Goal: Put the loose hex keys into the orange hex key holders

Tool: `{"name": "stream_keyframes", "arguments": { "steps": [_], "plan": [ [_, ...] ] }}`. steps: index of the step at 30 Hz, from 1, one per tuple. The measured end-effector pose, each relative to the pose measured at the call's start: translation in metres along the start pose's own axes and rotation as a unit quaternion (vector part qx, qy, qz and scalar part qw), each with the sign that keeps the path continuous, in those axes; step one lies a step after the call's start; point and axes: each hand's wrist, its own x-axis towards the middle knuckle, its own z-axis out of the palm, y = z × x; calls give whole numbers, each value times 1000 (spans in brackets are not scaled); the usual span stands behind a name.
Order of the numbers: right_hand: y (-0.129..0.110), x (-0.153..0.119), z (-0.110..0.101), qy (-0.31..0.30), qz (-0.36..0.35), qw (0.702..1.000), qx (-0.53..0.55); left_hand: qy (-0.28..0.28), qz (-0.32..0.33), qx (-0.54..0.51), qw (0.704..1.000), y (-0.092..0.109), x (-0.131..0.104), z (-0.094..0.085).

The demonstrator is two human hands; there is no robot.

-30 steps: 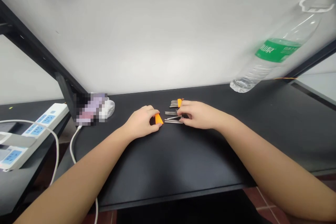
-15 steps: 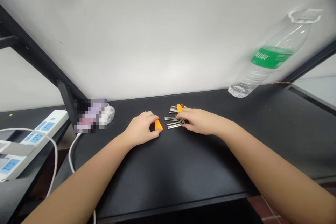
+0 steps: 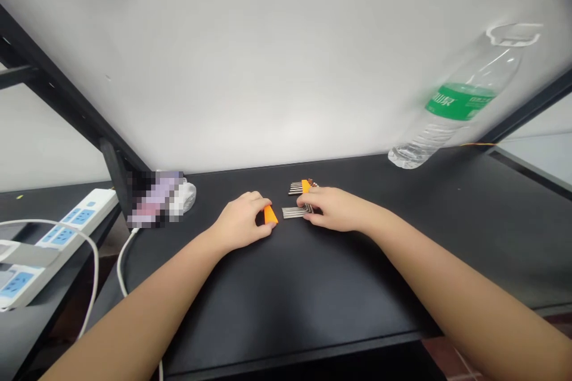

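My left hand (image 3: 243, 221) grips a small orange holder (image 3: 270, 215) between thumb and fingers, low over the black surface. Just right of it, my right hand (image 3: 335, 208) has its thumb and fingertips closed around the bent ends of several metal L-shaped keys (image 3: 292, 212). Their straight ends lie side by side and point left toward the orange holder, with a small gap between. Behind my right hand lies a second orange holder (image 3: 305, 186) with several metal keys in it.
A large clear bottle (image 3: 462, 101) with a green label leans at the back right against the wall. At the left are a white power strip (image 3: 67, 238), white cables, a blurred item and a crumpled white thing (image 3: 184, 197). Black frame posts flank the black table (image 3: 286, 309).
The loose keys, spread out before, are now drawn together into a tight row. My right hand has shifted slightly left and closed around their bent ends. My left hand has stayed almost still.
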Motion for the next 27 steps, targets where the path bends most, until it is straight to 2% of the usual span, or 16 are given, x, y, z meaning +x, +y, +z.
{"name": "stream_keyframes", "arguments": {
  "steps": [5,10,16,19,23,27],
  "plan": [
    [-2,-2,-3,5,4,1000,0,8,4,-23,1000,1,-1,-1],
    [-12,-4,-4,-16,-7,1000,-23,14,12,-40,999,1,-2,1],
    [-24,-6,0,-15,15,996,-86,27,-23,-77,996,-1,-1,5],
    [-25,-6,-1,-5,8,998,-62,25,-33,-120,992,-4,0,7],
    [-21,-3,-2,16,-18,999,31,42,-41,-241,969,-11,1,10],
    [-16,1,3,105,-10,984,147,67,-43,-393,916,-14,3,14]
  ]
}}
